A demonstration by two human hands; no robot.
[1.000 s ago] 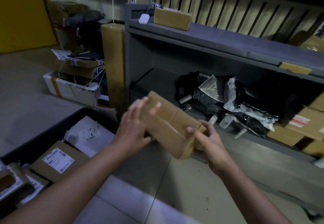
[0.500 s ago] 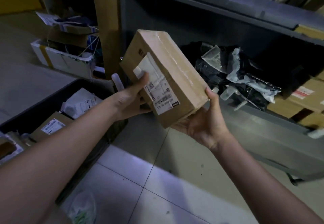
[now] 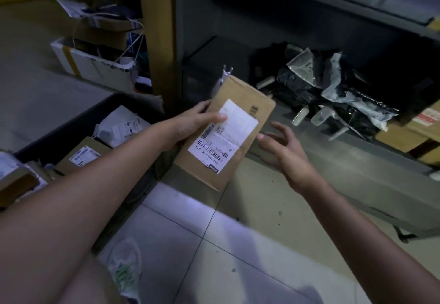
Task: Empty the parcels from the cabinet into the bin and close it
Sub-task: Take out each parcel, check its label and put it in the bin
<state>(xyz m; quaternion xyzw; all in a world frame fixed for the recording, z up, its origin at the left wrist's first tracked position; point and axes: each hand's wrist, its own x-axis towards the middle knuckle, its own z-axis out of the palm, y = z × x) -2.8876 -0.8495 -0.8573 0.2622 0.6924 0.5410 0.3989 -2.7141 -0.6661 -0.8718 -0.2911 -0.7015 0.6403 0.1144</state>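
**A:** Why does the parcel [image 3: 240, 96] hang label-up between the cabinet [image 3: 357, 184] and the bin [image 3: 73, 129]?

**B:** The left hand [image 3: 190, 126] pinches its edge, thumb on the label. The right hand [image 3: 284, 153] hovers beside it, fingers [image 3: 279, 128] spread, so probably a one-handed swing binward.

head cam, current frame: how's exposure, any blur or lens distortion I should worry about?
Head view: dim overall, with one bright bluish patch on the floor tiles; the cabinet interior is near black, so the dark bags lose detail; the right hand is motion-blurred, while the left hand and the label on the box look fairly sharp; shelf edge bows from the wide lens.
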